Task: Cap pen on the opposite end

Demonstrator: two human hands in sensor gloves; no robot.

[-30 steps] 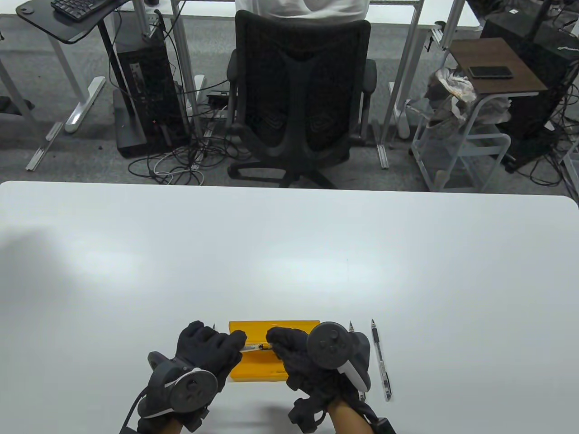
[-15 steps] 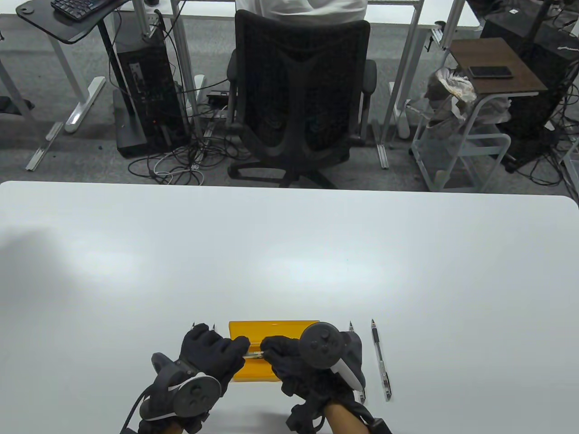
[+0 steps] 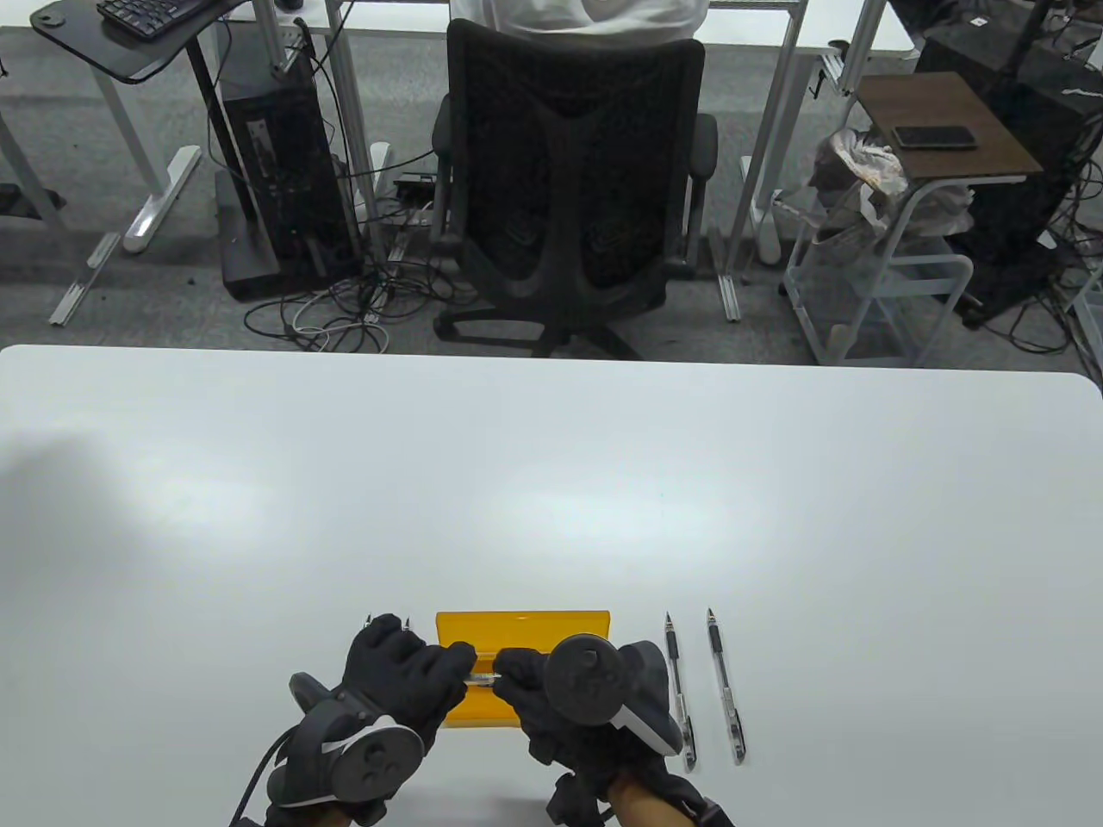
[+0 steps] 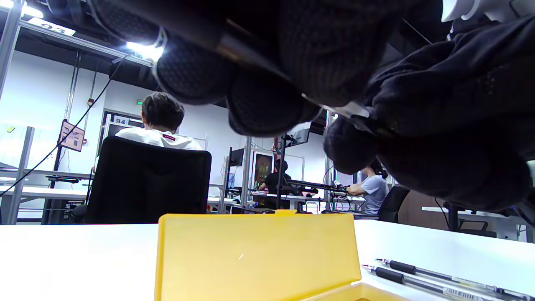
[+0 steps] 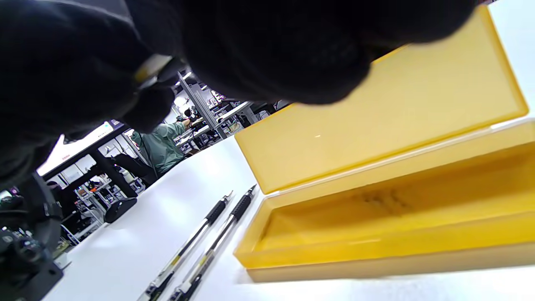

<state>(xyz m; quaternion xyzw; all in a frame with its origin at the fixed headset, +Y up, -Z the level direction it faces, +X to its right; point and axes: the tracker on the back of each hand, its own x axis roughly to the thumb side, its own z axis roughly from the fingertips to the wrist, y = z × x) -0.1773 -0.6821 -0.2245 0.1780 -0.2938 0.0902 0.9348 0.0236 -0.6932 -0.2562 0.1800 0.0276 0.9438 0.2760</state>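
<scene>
A clear-barrelled pen [image 3: 484,680] lies level between my two hands, above the open yellow pen box [image 3: 522,627]. My left hand [image 3: 431,674] grips its left end. My right hand [image 3: 517,676] grips its right end, fingers curled round it. The hands almost touch, so only a short piece of barrel shows. In the left wrist view the pen [image 4: 342,112] runs from my left fingers [image 4: 267,104] into my right hand [image 4: 443,138]. I cannot tell where the cap sits; the gloves hide both ends.
Two black pens [image 3: 679,689] [image 3: 725,689] lie side by side on the white table [image 3: 551,482], right of the box; they also show in the right wrist view [image 5: 196,246]. The box's lid [image 4: 255,255] stands open at the far side. An office chair [image 3: 573,172] stands beyond the table.
My right hand has slid left along the pen toward my left hand, shortening the visible barrel. It has uncovered the second black pen on the table. The left hand barely moved.
</scene>
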